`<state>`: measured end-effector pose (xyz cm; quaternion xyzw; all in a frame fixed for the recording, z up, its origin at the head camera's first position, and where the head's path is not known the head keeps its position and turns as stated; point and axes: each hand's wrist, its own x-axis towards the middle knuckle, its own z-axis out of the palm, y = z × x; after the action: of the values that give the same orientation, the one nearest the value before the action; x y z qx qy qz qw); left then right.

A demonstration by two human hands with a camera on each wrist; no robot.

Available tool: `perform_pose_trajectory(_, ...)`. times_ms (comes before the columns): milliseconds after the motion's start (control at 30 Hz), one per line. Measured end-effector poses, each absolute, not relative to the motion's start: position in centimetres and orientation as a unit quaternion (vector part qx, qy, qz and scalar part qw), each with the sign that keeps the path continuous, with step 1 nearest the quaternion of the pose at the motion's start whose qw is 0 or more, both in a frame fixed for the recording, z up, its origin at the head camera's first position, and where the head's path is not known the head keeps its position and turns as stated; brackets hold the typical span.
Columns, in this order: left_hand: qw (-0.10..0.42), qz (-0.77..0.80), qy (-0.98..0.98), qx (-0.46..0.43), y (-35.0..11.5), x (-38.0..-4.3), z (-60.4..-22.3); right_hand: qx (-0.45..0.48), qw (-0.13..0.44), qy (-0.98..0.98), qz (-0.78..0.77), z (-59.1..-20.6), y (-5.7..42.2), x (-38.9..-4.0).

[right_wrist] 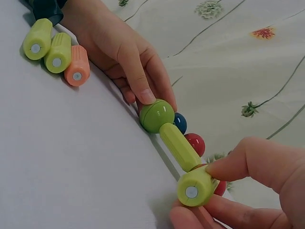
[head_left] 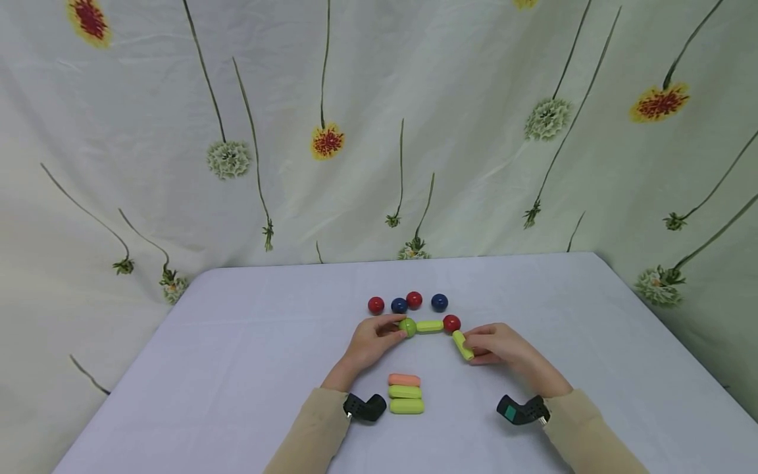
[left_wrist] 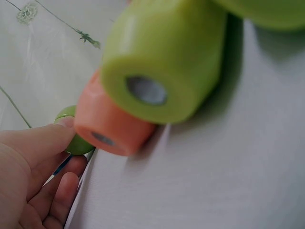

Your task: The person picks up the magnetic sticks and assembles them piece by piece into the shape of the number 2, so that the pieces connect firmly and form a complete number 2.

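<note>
My left hand [head_left: 370, 342] pinches a green ball [head_left: 408, 328] between thumb and fingers. A yellow-green magnetic rod [head_left: 429, 326] runs from that ball to a red ball [head_left: 452, 323] on its right. With thumb and fingertips, my right hand [head_left: 500, 343] grips a second yellow-green rod [head_left: 462, 345], slanting toward me from the red ball. Its near end shows a round metal magnet [right_wrist: 192, 192] in the right wrist view; the held rod and fingers partly hide the red ball there. In the left wrist view, the thumb lies over the green ball [left_wrist: 82, 146].
Behind the joined pieces sit two red balls [head_left: 376, 305] and two dark blue balls [head_left: 439, 302]. Nearer me, between the forearms, lie an orange rod [head_left: 404, 380] and two yellow-green rods [head_left: 406, 406]. A flowered cloth [head_left: 474, 131] hangs behind the white-covered table [head_left: 266, 316].
</note>
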<state>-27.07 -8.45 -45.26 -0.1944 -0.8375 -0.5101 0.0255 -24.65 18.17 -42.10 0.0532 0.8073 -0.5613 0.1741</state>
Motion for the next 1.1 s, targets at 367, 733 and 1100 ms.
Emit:
perform_pose_trajectory(367, 0.025, -0.508, -0.839, -0.193, -8.46, -27.05, -45.31, 0.064, 0.173, 0.800, -0.571, -42.18, 18.13, -24.76)
perform_pose_trajectory(733, 0.029, -0.507, -0.839, -0.195, -8.44, -27.16, -45.41, 0.060, 0.166, 0.783, -0.597, -42.09, 17.97, -24.76)
perform_pose_trajectory(1100, 0.031, -0.507, -0.839, -0.195, -8.38, -27.06, -45.19, 0.066, 0.163, 0.754, -0.633, -42.66, 18.17, -25.09)
